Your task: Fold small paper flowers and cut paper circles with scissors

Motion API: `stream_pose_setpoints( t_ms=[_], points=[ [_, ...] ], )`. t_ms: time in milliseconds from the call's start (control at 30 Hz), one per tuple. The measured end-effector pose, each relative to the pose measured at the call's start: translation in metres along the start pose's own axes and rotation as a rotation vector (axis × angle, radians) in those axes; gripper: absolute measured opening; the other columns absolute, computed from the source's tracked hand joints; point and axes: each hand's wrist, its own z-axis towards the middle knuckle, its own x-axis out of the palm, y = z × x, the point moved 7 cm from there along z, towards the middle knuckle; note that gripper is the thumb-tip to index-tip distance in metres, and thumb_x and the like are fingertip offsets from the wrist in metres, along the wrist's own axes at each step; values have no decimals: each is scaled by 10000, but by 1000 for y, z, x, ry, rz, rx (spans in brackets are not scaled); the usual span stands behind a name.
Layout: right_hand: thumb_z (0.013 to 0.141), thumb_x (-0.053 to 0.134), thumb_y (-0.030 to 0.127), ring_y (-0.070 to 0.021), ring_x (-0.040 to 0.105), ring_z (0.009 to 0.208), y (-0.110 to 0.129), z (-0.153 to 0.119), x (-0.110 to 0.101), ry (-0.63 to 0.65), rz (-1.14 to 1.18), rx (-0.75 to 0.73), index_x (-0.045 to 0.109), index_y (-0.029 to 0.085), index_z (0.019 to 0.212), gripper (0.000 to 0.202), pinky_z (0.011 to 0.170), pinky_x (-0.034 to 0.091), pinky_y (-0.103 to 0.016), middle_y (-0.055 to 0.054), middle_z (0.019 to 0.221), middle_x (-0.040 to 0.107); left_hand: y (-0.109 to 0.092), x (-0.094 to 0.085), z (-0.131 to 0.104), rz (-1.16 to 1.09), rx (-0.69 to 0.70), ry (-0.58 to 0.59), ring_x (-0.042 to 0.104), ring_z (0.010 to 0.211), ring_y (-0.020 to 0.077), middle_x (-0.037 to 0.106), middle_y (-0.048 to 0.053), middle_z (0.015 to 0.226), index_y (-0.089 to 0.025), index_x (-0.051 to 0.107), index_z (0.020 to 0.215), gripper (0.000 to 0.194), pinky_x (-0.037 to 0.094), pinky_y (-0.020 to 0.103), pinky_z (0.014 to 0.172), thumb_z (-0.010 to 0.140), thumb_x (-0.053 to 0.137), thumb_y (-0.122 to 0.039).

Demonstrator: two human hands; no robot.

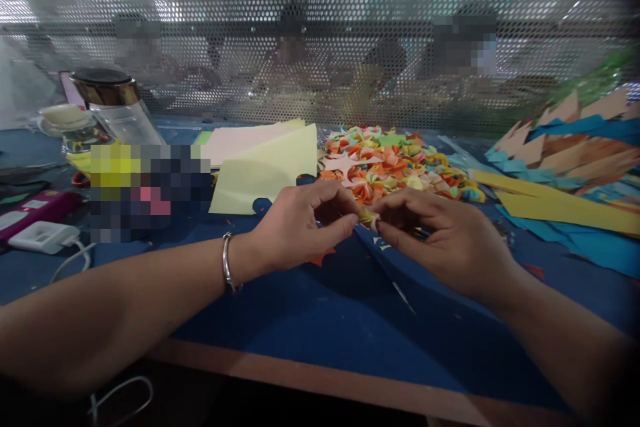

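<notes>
My left hand (310,223), with a silver bracelet on its wrist, pinches one side of a small folded yellow paper piece (368,216). From the other side, the fingertips of my right hand (445,243) are closed on the same piece, just above the blue table. Fingers hide part of it, so its full shape cannot be made out. Right behind the hands lies a heap of small folded paper pieces (395,163) in orange, pink, yellow and green. An orange paper cutout (323,257) rests under my left hand. A thin pointed metal tip (404,297) lies below my right hand.
Paper sheets (270,170) in pale yellow and pink lie left of the heap. At right are yellow strips (570,207) and stacked zigzag-cut paper (575,140). A glass jar (123,113), a white charger (44,236) and its cable stand or lie at left. Perforated metal panel (320,7) behind; people beyond.
</notes>
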Motion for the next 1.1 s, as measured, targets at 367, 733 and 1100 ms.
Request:
stream_pose_setpoints(
  t_ms=[367, 733, 1100],
  points=[
    [950, 631, 298, -122, 627, 597, -7, -2, 8, 54, 22, 11, 723, 219, 1005, 133, 541, 489, -235, -5, 782, 709, -15, 3, -5, 353, 252, -46, 663, 672, 98, 752, 9, 773, -171, 710, 883, 120, 512, 209, 646, 867, 592, -155],
    [960, 608, 267, -95, 572, 550, -1, 0, 10, 73, -5, -18, 725, 205, 983, 134, 516, 455, -219, 3, 738, 677, -15, 6, -3, 504, 339, -45, 623, 654, 106, 721, 2, 746, -174, 680, 855, 111, 485, 233, 649, 870, 570, -184],
    [943, 614, 281, -128, 615, 573, -3, -1, 9, 81, 54, 39, 703, 215, 943, 111, 521, 486, -238, -15, 755, 702, 8, 6, 3, 18, -48, 86, 634, 656, 106, 727, 25, 745, -158, 720, 833, 172, 495, 222, 611, 861, 630, -303]
  ],
)
